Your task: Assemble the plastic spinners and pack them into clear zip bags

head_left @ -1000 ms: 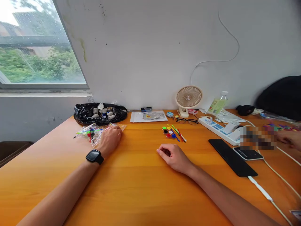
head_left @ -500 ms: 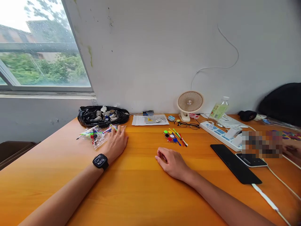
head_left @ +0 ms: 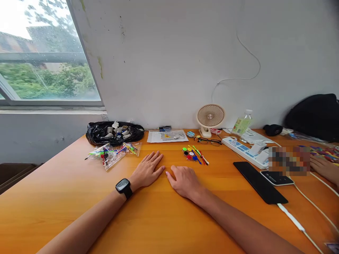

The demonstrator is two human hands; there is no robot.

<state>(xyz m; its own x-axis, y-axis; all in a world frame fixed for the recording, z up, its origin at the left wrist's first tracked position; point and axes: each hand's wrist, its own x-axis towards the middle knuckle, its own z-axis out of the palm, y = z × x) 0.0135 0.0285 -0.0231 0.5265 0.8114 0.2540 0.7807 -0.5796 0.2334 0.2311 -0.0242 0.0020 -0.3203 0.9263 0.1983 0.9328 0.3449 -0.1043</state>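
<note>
Drawn inward, resting flat

With left hand [head_left: 147, 171]: gripping nothing, palm down on wooden table [head_left: 148, 225], fingers straight and fanned. With right hand [head_left: 184, 181]: loosely curled, resting on the wooden table just beside left hand, thumbs almost meeting. Underside of that curl hidden; cannot tell whether clasping anything small.

Lying at 10 o'clock from both hands, untouched: clear plastic bags [head_left: 111, 164] with bright pieces [head_left: 105, 155] inside, just in front of black plastic bag [head_left: 94, 134]. Lying at 2 o'clock, beyond right hand, also untouched: coloured discs [head_left: 191, 153] beside slim sticks [head_left: 198, 154]. Standing farther back at 1 o'clock: beige fan [head_left: 210, 115]. Set at 3 o'clock, well apart: black device [head_left: 259, 183]; farther out, co-worker's hand [head_left: 321, 167].

Compared with one second ago: left hand pulled clear of the clear plastic bags, toward 4 o'clock; right hand edged slightly toward 9; coloured discs and slim sticks unmoved.
</note>
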